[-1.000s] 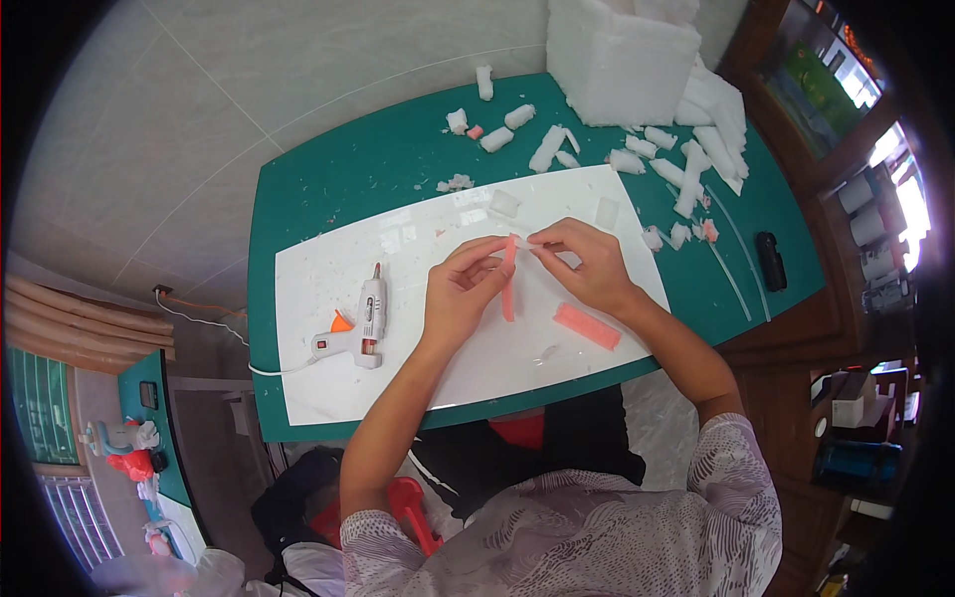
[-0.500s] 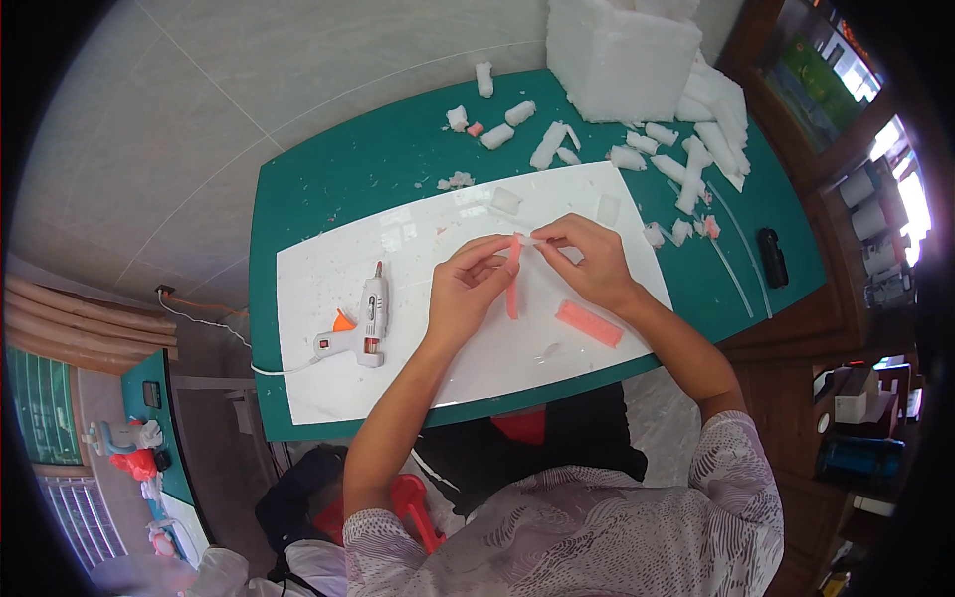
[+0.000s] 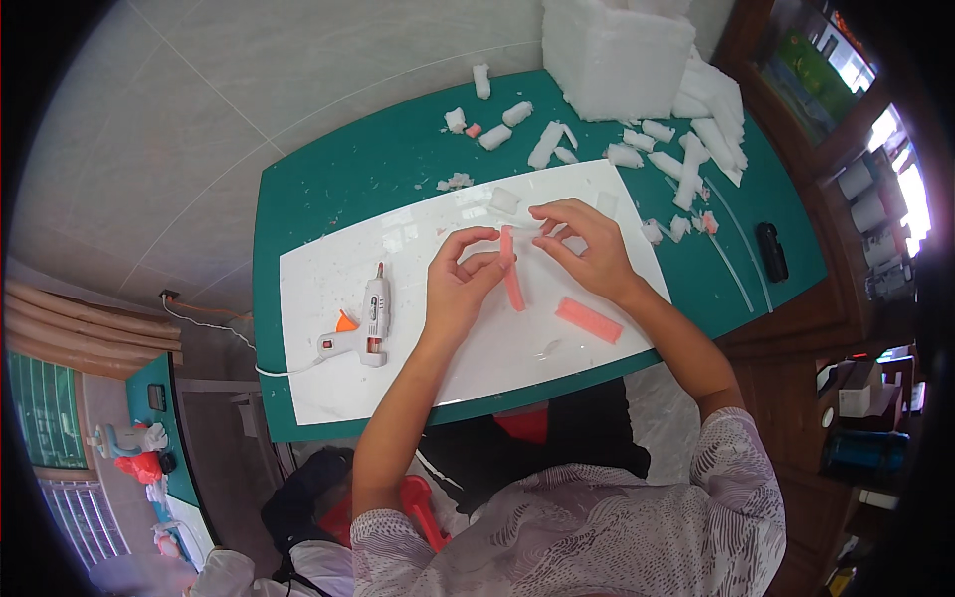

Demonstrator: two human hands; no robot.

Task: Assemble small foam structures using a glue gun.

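My left hand (image 3: 462,284) pinches a narrow pink foam strip (image 3: 512,279) between thumb and fingers, holding it roughly upright over a white board (image 3: 328,388). To the right of the strip's top, my right hand (image 3: 589,249) is open, its thumb and fingertips apart; any small bit between them is too faint to make out. A thicker pink foam block (image 3: 589,320) lies on the board below that hand. A small whitish translucent piece (image 3: 504,200) rests just beyond the fingers. On the left of the board lies a white hot glue gun (image 3: 375,316) with an orange trigger.
The board lies on a green table (image 3: 338,169). White foam scraps (image 3: 545,144) are scattered along its far side, near a big white foam block (image 3: 619,65). Thin clear sticks (image 3: 733,274) and a black object (image 3: 771,254) sit at the right. A white cord (image 3: 214,325) runs leftward.
My right hand has let go near the strip's top and drawn slightly away, its fingers parting. The strip now tilts a little, and my left fingers have loosened at its upper end.
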